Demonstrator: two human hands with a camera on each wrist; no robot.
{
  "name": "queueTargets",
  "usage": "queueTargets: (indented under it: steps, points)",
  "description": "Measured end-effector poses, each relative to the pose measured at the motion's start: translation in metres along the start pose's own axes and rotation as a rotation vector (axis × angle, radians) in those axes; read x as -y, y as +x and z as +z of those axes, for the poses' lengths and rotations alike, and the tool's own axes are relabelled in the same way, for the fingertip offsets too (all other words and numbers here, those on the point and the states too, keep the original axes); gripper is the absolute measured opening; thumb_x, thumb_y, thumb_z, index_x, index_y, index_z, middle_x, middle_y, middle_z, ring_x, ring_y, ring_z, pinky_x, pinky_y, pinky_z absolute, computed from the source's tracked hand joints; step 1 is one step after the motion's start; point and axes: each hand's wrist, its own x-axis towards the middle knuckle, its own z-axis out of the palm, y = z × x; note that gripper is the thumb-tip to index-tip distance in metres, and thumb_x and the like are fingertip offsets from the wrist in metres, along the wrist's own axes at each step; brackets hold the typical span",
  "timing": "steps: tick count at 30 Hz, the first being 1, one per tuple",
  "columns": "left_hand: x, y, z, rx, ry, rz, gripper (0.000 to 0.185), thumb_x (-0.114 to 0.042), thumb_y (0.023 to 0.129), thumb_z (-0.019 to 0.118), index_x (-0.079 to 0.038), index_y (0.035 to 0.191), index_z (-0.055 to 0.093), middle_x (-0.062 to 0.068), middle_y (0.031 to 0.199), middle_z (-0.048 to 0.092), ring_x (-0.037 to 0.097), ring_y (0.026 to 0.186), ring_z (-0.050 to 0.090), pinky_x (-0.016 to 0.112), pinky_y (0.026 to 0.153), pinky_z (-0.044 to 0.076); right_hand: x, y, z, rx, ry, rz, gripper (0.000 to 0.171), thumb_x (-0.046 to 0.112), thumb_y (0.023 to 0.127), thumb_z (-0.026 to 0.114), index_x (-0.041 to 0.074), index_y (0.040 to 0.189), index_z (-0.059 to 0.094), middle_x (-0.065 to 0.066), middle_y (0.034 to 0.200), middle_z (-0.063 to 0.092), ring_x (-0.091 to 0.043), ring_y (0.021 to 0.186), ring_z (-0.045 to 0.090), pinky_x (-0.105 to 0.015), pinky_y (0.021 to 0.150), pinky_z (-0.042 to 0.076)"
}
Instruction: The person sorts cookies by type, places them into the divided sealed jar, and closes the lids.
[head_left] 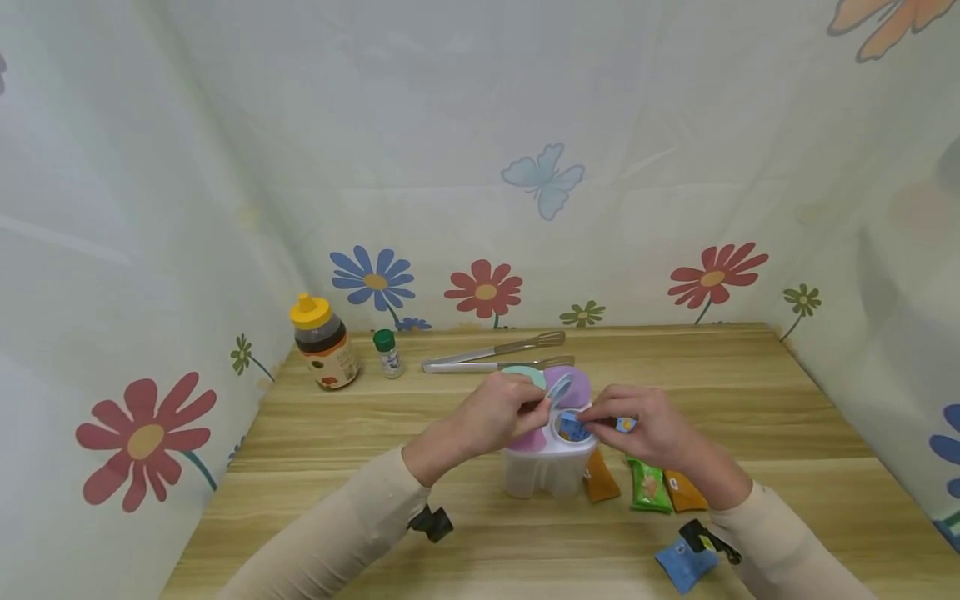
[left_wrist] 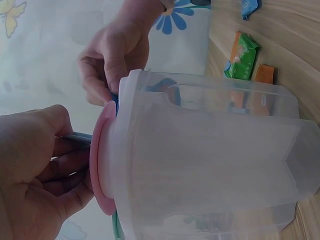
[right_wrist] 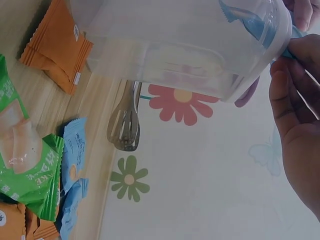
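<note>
A translucent white container (head_left: 546,468) with pastel lid flaps stands at the table's middle. My left hand (head_left: 534,408) pinches the light blue lid flap (head_left: 559,388) and holds it raised; the pink flap (left_wrist: 101,170) beside it lies shut. My right hand (head_left: 594,422) pinches a blue snack packet (head_left: 574,427) that sits partly inside the open compartment. In the right wrist view the blue packet (right_wrist: 249,22) shows through the container wall (right_wrist: 170,45), with my right hand's fingers (right_wrist: 295,95) at the rim.
Orange (head_left: 600,483), green (head_left: 648,485) and blue (head_left: 684,562) packets lie to the container's right. Metal tongs (head_left: 495,354) lie behind it. A honey bottle (head_left: 324,343) and a small green-capped bottle (head_left: 387,352) stand at the back left. Flowered walls surround the table.
</note>
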Motion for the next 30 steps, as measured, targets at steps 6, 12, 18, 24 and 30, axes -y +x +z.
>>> queueTargets:
  steps: [6,12,18,24,30]
  points:
    - [0.0,-0.0004,-0.0009,-0.006,0.0,-0.002,0.016,-0.01,0.089,0.065,-0.009,0.073,0.068,-0.006,0.062,0.053,0.003,0.055,0.044,0.01,0.048,0.035,-0.0016,0.0016,-0.0012,0.033,-0.006,-0.036,0.022,-0.001,0.076,0.077,0.011,0.095,0.077,0.003,0.092,0.069,-0.002,0.072,0.056,-0.011,0.059,0.047]
    - [0.0,-0.0009,-0.0013,0.008,-0.006,-0.018,0.015,-0.011,0.089,0.065,-0.009,0.075,0.069,-0.006,0.062,0.054,0.003,0.055,0.045,0.01,0.049,0.037,-0.001,0.0014,-0.0035,0.091,-0.036,-0.035,0.022,0.001,0.079,0.074,0.011,0.098,0.077,0.004,0.096,0.067,-0.003,0.076,0.056,-0.013,0.063,0.049]
    - [-0.0001,-0.0015,-0.001,0.011,-0.008,-0.022,0.015,-0.011,0.089,0.065,-0.009,0.074,0.069,-0.005,0.062,0.053,0.004,0.056,0.044,0.01,0.048,0.036,-0.0023,-0.0008,-0.0064,0.165,-0.044,-0.026,0.026,-0.001,0.08,0.067,0.014,0.099,0.076,0.003,0.102,0.062,-0.006,0.083,0.056,-0.023,0.068,0.053]
    - [-0.0002,-0.0016,-0.0002,0.005,-0.009,-0.013,0.016,-0.011,0.088,0.066,-0.009,0.073,0.067,-0.005,0.062,0.053,0.003,0.056,0.043,0.01,0.049,0.035,-0.003,-0.0006,-0.0077,0.197,-0.042,-0.011,0.026,-0.002,0.081,0.066,0.019,0.094,0.074,0.005,0.103,0.059,-0.005,0.086,0.053,-0.022,0.071,0.051]
    - [-0.0015,-0.0007,-0.0011,0.01,-0.016,-0.013,0.014,-0.011,0.088,0.066,-0.008,0.075,0.069,-0.004,0.063,0.055,0.003,0.056,0.044,0.009,0.049,0.037,-0.0041,-0.0044,-0.0094,0.154,0.011,0.026,0.024,-0.001,0.082,0.07,0.015,0.099,0.074,0.004,0.103,0.064,-0.008,0.085,0.058,-0.026,0.07,0.053]
